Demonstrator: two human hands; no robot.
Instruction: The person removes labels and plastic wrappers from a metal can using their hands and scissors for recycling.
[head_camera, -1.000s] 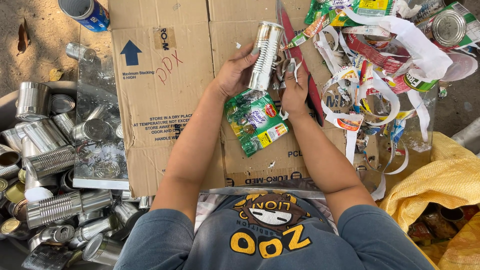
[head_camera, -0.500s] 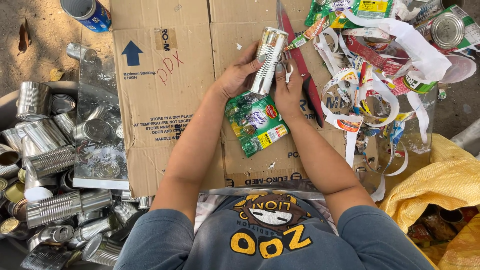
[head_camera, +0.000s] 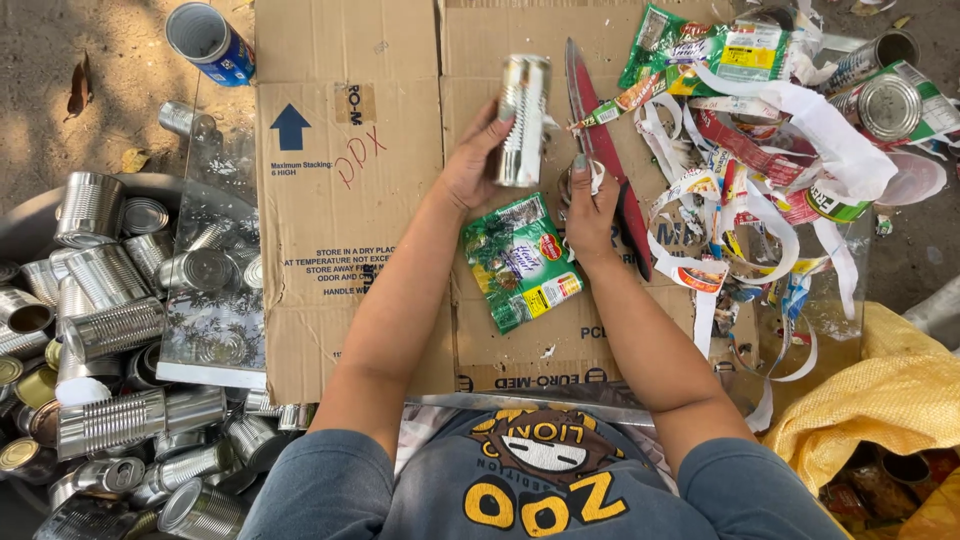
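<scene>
My left hand (head_camera: 468, 168) grips a bare ribbed silver can (head_camera: 522, 118) and holds it upright over the flattened cardboard (head_camera: 350, 200). My right hand (head_camera: 592, 215) is just right of and below the can, apart from it, with its fingers pinched on a small pale scrap of label (head_camera: 590, 178). A red-handled knife (head_camera: 618, 190) lies on the cardboard right beside that hand. A peeled green label (head_camera: 520, 262) lies flat between my forearms.
A heap of stripped silver cans (head_camera: 110, 330) fills a grey tub at the left. Torn label strips (head_camera: 750, 190) and labelled cans (head_camera: 890, 100) pile up at the right. A blue can (head_camera: 208, 40) lies at the top left, and a yellow sack (head_camera: 890, 400) sits at the lower right.
My left hand has turned the can more upright and moved it slightly left. My right hand has come off the can and dropped lower, next to the knife.
</scene>
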